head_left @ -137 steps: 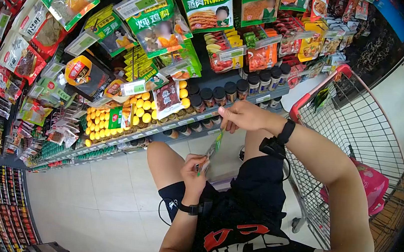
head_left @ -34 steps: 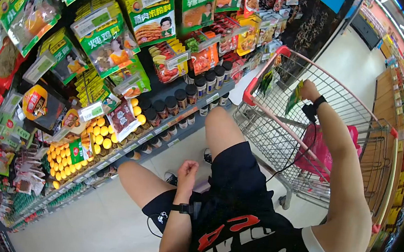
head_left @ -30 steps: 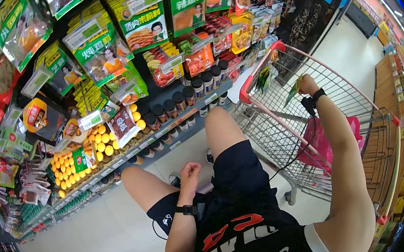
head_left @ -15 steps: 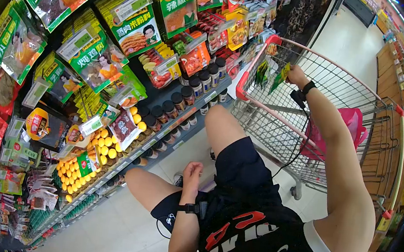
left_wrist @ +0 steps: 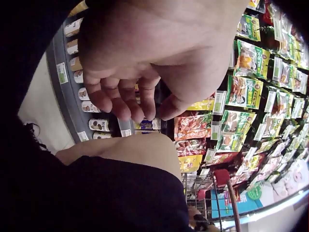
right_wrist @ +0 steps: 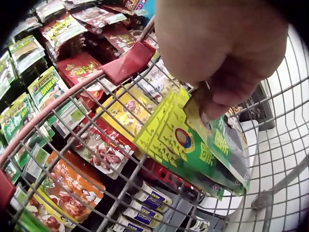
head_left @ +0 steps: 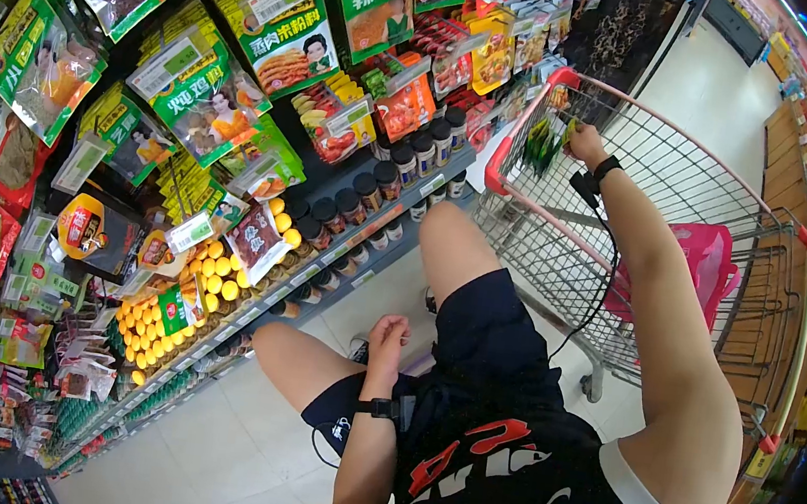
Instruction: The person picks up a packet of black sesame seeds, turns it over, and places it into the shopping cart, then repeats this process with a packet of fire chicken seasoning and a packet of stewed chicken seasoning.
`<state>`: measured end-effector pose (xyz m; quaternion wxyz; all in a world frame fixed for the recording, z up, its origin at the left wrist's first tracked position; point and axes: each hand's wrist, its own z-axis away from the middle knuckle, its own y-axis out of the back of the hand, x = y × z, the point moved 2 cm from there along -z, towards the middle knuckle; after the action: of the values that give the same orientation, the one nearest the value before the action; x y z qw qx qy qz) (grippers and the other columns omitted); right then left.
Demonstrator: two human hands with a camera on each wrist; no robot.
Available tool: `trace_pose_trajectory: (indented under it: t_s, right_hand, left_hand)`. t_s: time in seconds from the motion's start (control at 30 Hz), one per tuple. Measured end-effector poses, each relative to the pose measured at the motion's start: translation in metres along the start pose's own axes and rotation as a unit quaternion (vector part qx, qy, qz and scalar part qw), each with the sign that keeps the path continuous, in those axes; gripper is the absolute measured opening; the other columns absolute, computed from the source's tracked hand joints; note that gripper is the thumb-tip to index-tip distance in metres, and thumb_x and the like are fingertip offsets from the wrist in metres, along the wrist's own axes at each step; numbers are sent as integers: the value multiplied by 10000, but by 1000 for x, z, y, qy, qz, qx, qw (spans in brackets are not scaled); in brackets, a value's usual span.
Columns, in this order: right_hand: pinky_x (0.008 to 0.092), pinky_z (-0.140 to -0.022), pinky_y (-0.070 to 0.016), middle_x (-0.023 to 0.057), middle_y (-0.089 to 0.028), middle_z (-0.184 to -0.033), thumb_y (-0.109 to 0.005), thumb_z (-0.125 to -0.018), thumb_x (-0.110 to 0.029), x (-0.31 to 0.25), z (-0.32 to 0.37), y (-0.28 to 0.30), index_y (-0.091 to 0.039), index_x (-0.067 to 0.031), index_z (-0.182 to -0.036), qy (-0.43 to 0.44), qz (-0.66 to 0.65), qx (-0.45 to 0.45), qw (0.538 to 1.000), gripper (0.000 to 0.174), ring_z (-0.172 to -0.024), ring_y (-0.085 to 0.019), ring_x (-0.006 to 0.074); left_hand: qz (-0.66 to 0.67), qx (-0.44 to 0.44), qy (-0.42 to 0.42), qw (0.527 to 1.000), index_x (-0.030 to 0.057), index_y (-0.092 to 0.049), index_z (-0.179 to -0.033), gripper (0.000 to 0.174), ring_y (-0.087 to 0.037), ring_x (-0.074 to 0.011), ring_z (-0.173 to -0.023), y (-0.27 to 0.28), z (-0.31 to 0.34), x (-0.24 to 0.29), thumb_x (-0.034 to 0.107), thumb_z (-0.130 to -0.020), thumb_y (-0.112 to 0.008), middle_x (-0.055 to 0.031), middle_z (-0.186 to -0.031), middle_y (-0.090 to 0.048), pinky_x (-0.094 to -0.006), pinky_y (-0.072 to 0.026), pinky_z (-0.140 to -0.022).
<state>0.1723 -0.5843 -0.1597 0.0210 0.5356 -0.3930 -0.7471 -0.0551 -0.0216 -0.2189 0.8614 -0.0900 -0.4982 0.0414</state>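
My right hand [head_left: 588,148] reaches over the far-left end of the wire shopping cart [head_left: 507,149]. In the right wrist view, its thumb and fingers pinch the top edge of a green seasoning packet [right_wrist: 226,137]. That packet hangs against several matching yellow-and-green packets [right_wrist: 166,135], which lean upright along the cart's wire wall. Part of the pinched edge is hidden behind the fingers. My left hand [head_left: 390,339] hovers near my lap between the knees, fingers loosely curled with nothing in them; the left wrist view shows the same empty palm [left_wrist: 159,48].
A pink bag [head_left: 693,273] lies deeper in the cart. To the left, a shelf holds hanging seasoning packets [head_left: 210,107], dark-lidded jars [head_left: 365,192] and yellow-capped bottles [head_left: 219,275]. A cable [head_left: 612,278] trails from the right wrist beside the cart.
First both hands held the packet before the shelf. My right hand then carried it over the cart and leftward to the other packets. The left hand let go and stays near the lap.
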Motion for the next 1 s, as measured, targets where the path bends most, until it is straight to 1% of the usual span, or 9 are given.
trace_pose_trajectory:
  t_s: [0.23, 0.33, 0.37, 0.47, 0.57, 0.67, 0.7, 0.8, 1.0]
  right_hand:
    - [289, -499, -511, 103, -636, -707, -518, -991, -281, -1, 10, -3, -615, 36, -991, -32, -100, -44, 993, 332, -557, -627, 186]
    - [263, -494, -493, 97, -628, -706, -539, -984, -318, -9, 16, -2, -604, 26, -993, -35, -125, -74, 989, 350, -550, -609, 171]
    - [244, -496, -482, 92, -626, -709, -545, -979, -336, -12, 18, 0, -602, 23, -965, -23, -136, -108, 984, 363, -552, -599, 157]
    - [283, -497, -501, 131, -655, -767, -578, -953, -336, -24, 32, -3, -617, 87, -952, -52, -175, -68, 981, 425, -566, -622, 168]
    - [263, -512, -511, 112, -645, -752, -577, -942, -312, -26, 34, -1, -599, 35, -957, -83, -111, -96, 986, 349, -589, -629, 170]
    - [285, -564, -556, 132, -661, -803, -567, -925, -236, -13, 22, -4, -601, 46, -962, -63, -81, -105, 989, 286, -652, -661, 184]
    - [293, -611, -583, 139, -668, -827, -545, -914, -159, 0, 7, -5, -604, 49, -960, -59, -71, -119, 989, 221, -701, -681, 192]
    - [295, -607, -588, 139, -668, -821, -540, -916, -133, 8, -2, -8, -601, 53, -959, -31, -104, -99, 989, 201, -700, -688, 201]
    - [306, -642, -596, 130, -665, -834, -550, -922, -145, 3, 10, -11, -576, 37, -1006, -80, -175, -95, 977, 202, -703, -683, 201]
  left_hand:
    - [-3, -12, -1, 1000, 91, -631, -923, 83, -556, -93, -795, -1, -3, -2, 170, -930, -607, 10, -824, -600, -240, -431, -697]
    - [-1, -12, -2, 1000, 82, -632, -930, 89, -546, -81, -760, -2, -5, -2, 170, -933, -613, 20, -789, -587, -232, -420, -685]
    - [4, -11, -4, 1000, 79, -633, -933, 93, -541, -74, -742, -2, -5, -2, 170, -935, -616, 24, -772, -581, -228, -415, -679]
    - [1, -16, 3, 1000, 99, -632, -925, 76, -556, -88, -792, -2, -6, -3, 171, -931, -605, 18, -822, -597, -237, -435, -700]
    - [4, -7, 5, 1000, 79, -632, -933, 80, -542, -75, -743, -4, -5, 1, 153, -936, -604, 23, -775, -583, -226, -415, -682]
    - [5, -2, 4, 1000, 76, -633, -937, 79, -543, -75, -747, -3, -4, 0, 147, -936, -598, 21, -781, -586, -228, -418, -685]
    - [6, 0, 4, 1000, 75, -633, -938, 80, -543, -75, -749, -2, -4, -1, 147, -936, -598, 21, -782, -585, -228, -420, -686]
    - [7, 1, 2, 1000, 72, -634, -943, 84, -544, -76, -755, -3, -3, 0, 147, -937, -596, 22, -785, -583, -230, -423, -688]
    - [-10, -6, -3, 1000, 73, -635, -947, 87, -543, -75, -760, -3, -5, -1, 149, -935, -594, 25, -782, -579, -231, -424, -689]
